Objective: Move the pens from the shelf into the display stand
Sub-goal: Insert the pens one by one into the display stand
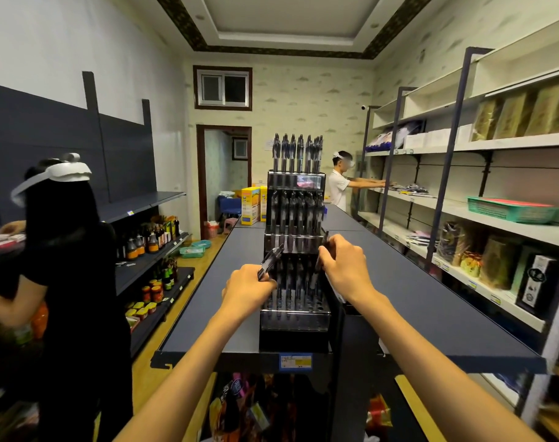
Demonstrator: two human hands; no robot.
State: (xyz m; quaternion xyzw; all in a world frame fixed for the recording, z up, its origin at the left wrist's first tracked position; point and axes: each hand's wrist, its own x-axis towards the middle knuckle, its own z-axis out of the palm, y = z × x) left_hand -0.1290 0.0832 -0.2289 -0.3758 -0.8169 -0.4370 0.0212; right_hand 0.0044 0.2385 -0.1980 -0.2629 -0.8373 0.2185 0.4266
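Forearms reach out from the bottom edge, both over the dark shelf (pixel 431 301) top that runs down the middle of the shop. Nearest big thing after that: the tiered display stand (pixel 294 317), sitting on the shelf top near its front edge, between the two hands. Upper and middle tiers look full of upright pens; front tier has pens at the back rows and open holes toward the front right.

Left hand (pixel 247 290) is curled round a small bundle of pens (pixel 269 260), tips angled up and right, just left of the stand's lower tier. Right hand (pixel 345 266) is curled at the stand's right side, pinching one dark pen (pixel 320 260) that points down toward the front tier. Cannot tell whether its tip is in a hole yet.

Risks, as judgement:
- The bundle is held loosely slanted; a pen could slip out and roll off the shelf top.
- The right wrist sits close to the middle tier's pens; a brush could knock them crooked.
- Pressing a pen off-centre could shove the stand toward the shelf's front edge.
- A person (pixel 64 282) stands close at left; a bump to the left elbow could spill the bundle.
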